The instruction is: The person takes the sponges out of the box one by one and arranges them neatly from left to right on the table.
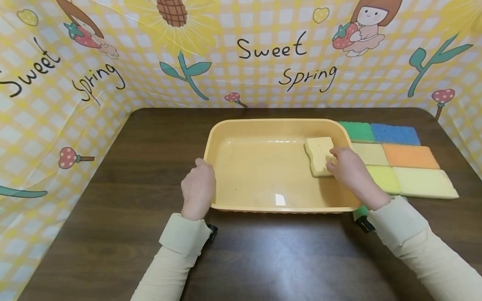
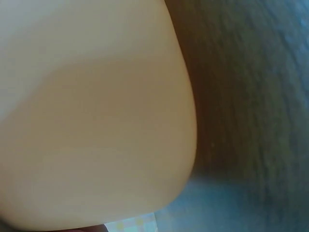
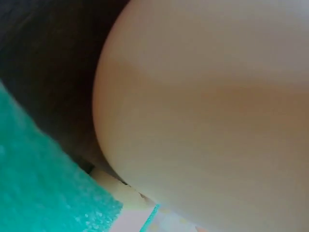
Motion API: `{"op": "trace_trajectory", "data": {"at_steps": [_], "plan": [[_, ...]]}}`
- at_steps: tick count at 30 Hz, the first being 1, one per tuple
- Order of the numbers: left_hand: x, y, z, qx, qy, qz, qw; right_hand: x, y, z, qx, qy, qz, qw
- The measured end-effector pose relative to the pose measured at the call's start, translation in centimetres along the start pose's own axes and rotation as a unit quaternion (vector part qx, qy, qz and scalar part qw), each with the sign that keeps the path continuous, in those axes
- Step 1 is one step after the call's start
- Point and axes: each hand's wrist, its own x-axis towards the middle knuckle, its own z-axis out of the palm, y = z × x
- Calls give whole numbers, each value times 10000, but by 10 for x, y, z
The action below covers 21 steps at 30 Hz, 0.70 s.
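Note:
A shallow yellow plastic basin (image 1: 263,167) lies lengthwise across the table. My left hand (image 1: 198,188) grips its left rim, with the thumb side up. Inside the basin, near its right end, is a pale yellow sponge (image 1: 319,156) with wavy sides. My right hand (image 1: 348,169) reaches over the right rim and pinches the sponge's right edge between thumb and fingers. Both wrist views are mostly filled by the basin's smooth outer wall (image 2: 120,121), and neither shows the fingers.
Right of the basin, sponges lie in rows on the dark wooden table (image 1: 150,167): green (image 1: 355,131), blue (image 1: 395,134), orange (image 1: 412,156), yellow (image 1: 385,177) and cream (image 1: 425,182). A rough green pad (image 3: 43,174) is close by the right wrist. A printed cloth (image 1: 263,79) hangs behind.

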Motion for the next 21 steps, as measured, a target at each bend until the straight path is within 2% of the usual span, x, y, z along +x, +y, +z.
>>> {"op": "trace_trajectory", "data": {"at_steps": [21], "plan": [[0, -1, 1, -3, 81, 59, 10000, -1, -2, 12, -503, 340, 13, 9982]]}}
